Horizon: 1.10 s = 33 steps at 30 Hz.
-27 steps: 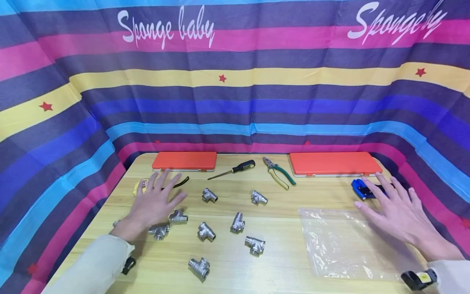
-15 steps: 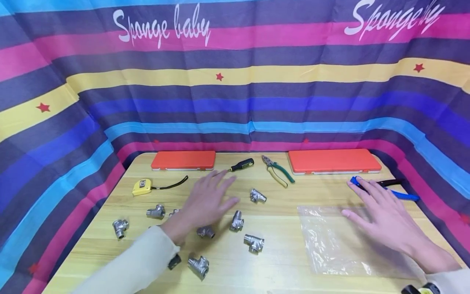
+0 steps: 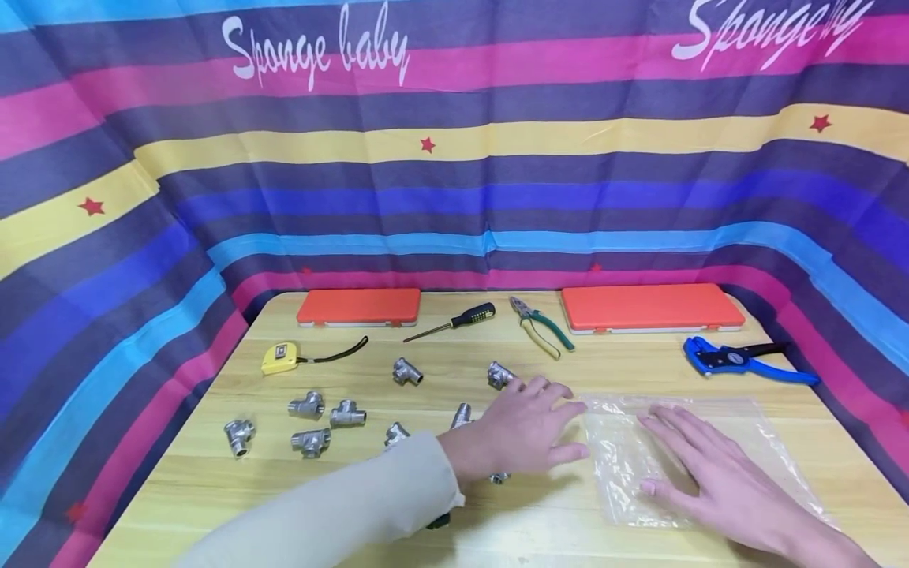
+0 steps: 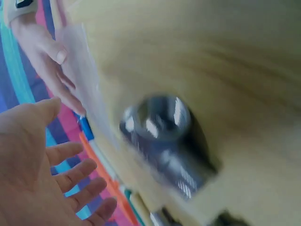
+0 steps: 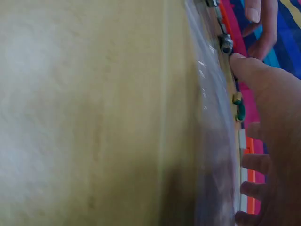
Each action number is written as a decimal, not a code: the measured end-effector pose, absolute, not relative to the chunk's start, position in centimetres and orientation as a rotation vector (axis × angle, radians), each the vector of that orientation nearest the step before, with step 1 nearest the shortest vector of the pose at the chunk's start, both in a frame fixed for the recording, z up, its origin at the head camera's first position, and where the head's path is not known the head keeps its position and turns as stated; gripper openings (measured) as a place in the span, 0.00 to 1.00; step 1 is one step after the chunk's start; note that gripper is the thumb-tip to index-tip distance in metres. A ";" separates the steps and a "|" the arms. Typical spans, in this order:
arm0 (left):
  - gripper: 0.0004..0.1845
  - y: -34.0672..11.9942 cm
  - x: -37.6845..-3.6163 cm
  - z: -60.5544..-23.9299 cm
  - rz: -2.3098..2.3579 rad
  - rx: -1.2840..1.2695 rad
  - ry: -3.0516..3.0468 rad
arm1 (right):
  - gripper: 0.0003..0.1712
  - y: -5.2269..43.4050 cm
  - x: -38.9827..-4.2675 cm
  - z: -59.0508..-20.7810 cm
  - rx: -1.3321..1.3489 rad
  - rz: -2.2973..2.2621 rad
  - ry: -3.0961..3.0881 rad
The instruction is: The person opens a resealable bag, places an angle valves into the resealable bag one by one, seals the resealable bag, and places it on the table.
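My left hand [image 3: 521, 426] is over the right-hand metal tee fittings, beside the left edge of a clear plastic bag [image 3: 618, 481]. Its fingers are spread and hold nothing. Partly hidden by that hand and forearm are several fittings, among them one tee [image 3: 499, 375] behind the fingers. In the left wrist view a shiny tee fitting [image 4: 164, 141] lies close to the camera, blurred. My right hand [image 3: 717, 481] is above the bag with its fingers extended; whether it touches the plastic I cannot tell. More tees, such as one [image 3: 310, 442], lie to the left.
Along the back lie two red cases [image 3: 358, 306], a screwdriver [image 3: 454, 320] and pliers [image 3: 540, 325]. A yellow tape measure [image 3: 280, 358] is at the left. A blue hand tool with black parts [image 3: 738, 361] lies at the right. Striped cloth [image 3: 454, 197] surrounds the table's back and sides.
My left hand has swept right, from over the tape measure across the fittings to the bag's edge. My right hand has come left and nearer, from the blue tool to over the bag.
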State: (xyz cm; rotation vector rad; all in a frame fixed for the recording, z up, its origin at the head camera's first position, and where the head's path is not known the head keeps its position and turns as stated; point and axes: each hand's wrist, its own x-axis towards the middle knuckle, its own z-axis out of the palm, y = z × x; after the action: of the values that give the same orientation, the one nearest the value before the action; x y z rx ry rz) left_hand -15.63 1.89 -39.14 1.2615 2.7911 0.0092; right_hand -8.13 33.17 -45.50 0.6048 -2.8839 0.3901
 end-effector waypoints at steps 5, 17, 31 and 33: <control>0.33 3.7 -14.9 -40.4 -0.037 1.322 2.729 | 0.47 33.0 -7.8 -46.3 0.621 0.357 -2.879; 0.23 5.9 -14.6 -41.2 0.470 1.074 2.532 | 0.27 32.5 -7.8 -46.3 0.616 0.394 -2.820; 0.28 6.4 -14.5 -40.9 1.686 0.199 1.893 | 0.27 32.1 -7.2 -45.2 0.478 0.615 -2.847; 0.37 6.3 -14.5 -41.0 1.720 0.171 1.873 | 0.27 31.9 -7.2 -44.9 0.472 0.618 -2.834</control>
State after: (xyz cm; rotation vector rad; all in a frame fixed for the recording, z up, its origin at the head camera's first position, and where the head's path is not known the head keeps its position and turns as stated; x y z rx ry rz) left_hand -14.52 6.35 -40.99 0.1706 1.8729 1.7198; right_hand -7.19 31.86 -44.94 0.4719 -2.8338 0.6185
